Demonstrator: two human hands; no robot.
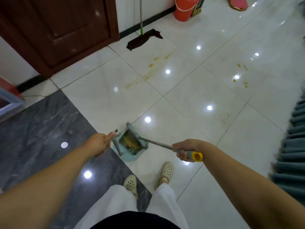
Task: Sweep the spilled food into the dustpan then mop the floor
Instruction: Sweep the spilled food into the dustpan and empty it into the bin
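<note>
A light blue dustpan [130,157] rests on the floor just ahead of my feet, with yellow food crumbs [131,142] piled inside it. My left hand [100,142] grips the dustpan's upright handle. My right hand [186,150] holds the broom's grey and yellow handle, and the broom head [136,135] lies across the dustpan's mouth. Yellow food smears [151,71] remain on the white tiles farther ahead, and more smears [241,75] lie to the right. A flat mop [143,38] with a brown cloth leans by the wall near the door.
A dark wooden door [57,30] stands at the upper left. A red bucket [185,8] sits by the far wall, with a pink slipper [238,3] beyond it. Teal fabric [293,154] hangs along the right edge. Dark grey tile [41,129] covers the floor at left.
</note>
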